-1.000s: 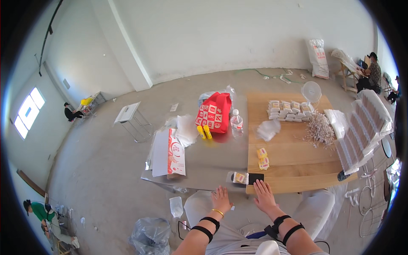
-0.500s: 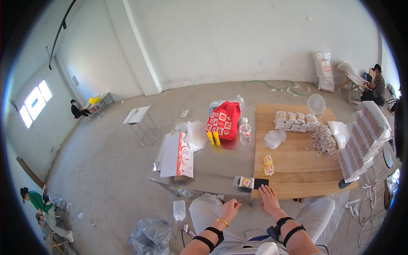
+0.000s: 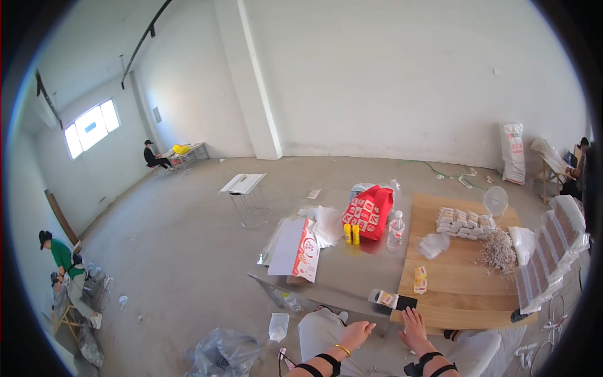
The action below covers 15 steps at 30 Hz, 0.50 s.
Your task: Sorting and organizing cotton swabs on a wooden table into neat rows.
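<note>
My right hand (image 3: 412, 325) lies palm down with fingers stretched at the wooden table's front edge, its fingertips touching a black pad (image 3: 407, 303). On the pad's left part sits a small white packet with a yellowish label (image 3: 387, 299). My left hand (image 3: 357, 333), with a gold bracelet at the wrist, hovers over my lap, left of the right hand. Its fingers are curled together; whether anything is in them is hidden. Yellow-and-white labels (image 3: 420, 280) lie on the wood beyond my right hand.
Stacked white packets (image 3: 465, 224), paper shreds (image 3: 497, 250), a fan (image 3: 495, 201) and a packet-filled rack (image 3: 548, 254) occupy the wooden table (image 3: 452, 301). Left are a red bag (image 3: 369, 213), bottle (image 3: 395, 232), yellow tubes (image 3: 352, 234) and box (image 3: 292, 248). People work farther off.
The whole view has shifted, so the tables and both hands appear lower and farther right. Against the table, my right hand stays at the pad and my left hand remains over my lap.
</note>
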Available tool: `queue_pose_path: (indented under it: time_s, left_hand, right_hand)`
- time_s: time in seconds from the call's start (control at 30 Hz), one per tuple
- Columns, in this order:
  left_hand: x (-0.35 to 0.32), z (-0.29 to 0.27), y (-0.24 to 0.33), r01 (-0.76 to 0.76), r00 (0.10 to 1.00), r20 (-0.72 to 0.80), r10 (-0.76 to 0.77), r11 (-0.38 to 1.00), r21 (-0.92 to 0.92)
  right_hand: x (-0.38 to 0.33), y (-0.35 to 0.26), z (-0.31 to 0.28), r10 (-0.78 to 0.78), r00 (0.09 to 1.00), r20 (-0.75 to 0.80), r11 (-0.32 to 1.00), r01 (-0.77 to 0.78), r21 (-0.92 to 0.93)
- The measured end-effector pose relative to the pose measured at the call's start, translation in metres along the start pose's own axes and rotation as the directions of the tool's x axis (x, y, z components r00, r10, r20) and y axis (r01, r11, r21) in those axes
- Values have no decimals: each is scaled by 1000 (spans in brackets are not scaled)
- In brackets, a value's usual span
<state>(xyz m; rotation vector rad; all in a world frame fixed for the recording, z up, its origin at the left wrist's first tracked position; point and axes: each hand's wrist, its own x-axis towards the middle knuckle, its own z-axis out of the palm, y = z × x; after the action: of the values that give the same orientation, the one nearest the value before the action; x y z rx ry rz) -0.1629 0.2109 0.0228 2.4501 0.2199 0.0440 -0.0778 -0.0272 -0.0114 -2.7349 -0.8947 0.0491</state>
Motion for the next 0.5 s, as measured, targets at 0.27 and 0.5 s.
queue_pose_path:
  time_s: [0.27,0.5]
  left_hand:
    - [-9,-6,-5,62,994,98,-47,985,-160]
    - [-10,-14,2,8,990,139,18,983,-181]
  right_hand:
    - [0,6,8,6,1000,18,999,-7,32]
    - [-6,7,8,6,1000,15,1000,-6,15]
